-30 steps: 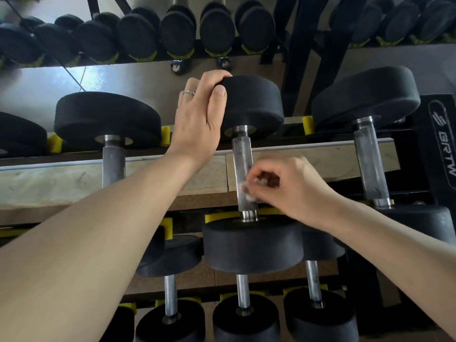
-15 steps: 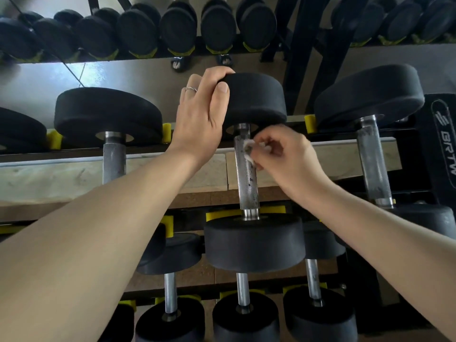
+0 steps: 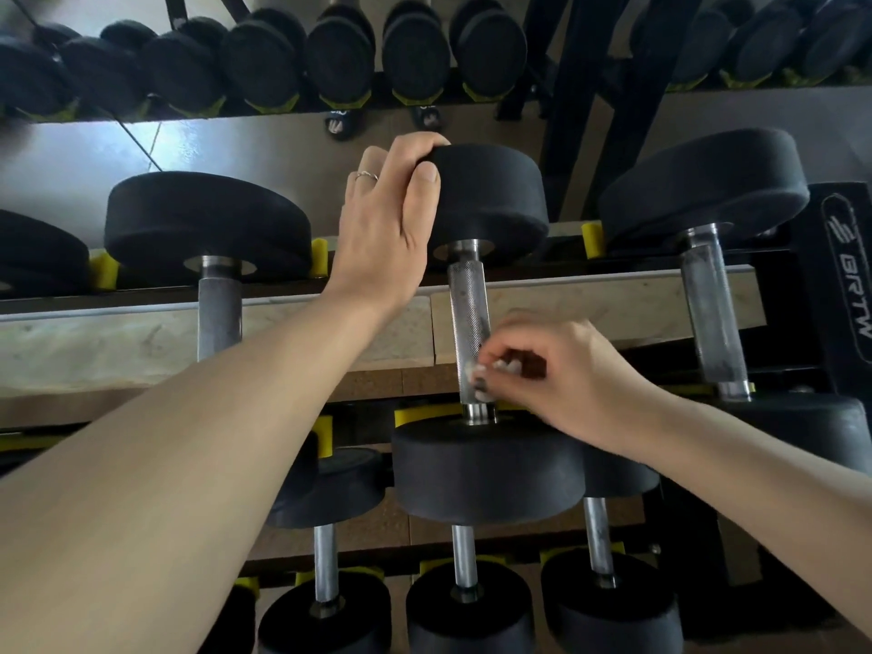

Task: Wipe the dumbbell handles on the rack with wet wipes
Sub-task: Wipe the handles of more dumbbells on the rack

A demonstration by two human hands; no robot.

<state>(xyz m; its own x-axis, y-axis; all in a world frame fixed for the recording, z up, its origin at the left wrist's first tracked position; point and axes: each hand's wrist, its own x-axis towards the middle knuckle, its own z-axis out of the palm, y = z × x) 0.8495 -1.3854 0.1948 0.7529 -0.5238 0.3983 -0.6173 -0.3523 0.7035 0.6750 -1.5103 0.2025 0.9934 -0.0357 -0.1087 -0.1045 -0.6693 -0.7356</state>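
Note:
A black dumbbell lies on the rack in the middle, its knurled steel handle (image 3: 467,318) running toward me between a far head (image 3: 490,200) and a near head (image 3: 486,469). My left hand (image 3: 387,228) grips the left side of the far head. My right hand (image 3: 552,375) pinches a small white wet wipe (image 3: 476,377) against the lower end of the handle, just above the near head. Most of the wipe is hidden by my fingers.
Matching dumbbells lie to the left (image 3: 219,304) and right (image 3: 712,313) on the same tier. Smaller dumbbells (image 3: 465,554) fill the tier below. Yellow cradles (image 3: 592,238) mark the rack. A mirror behind reflects a row of dumbbells (image 3: 339,59).
My right hand with the wipe went up the handle to the far head, then came back down to the lower end. My left hand stayed on the far head.

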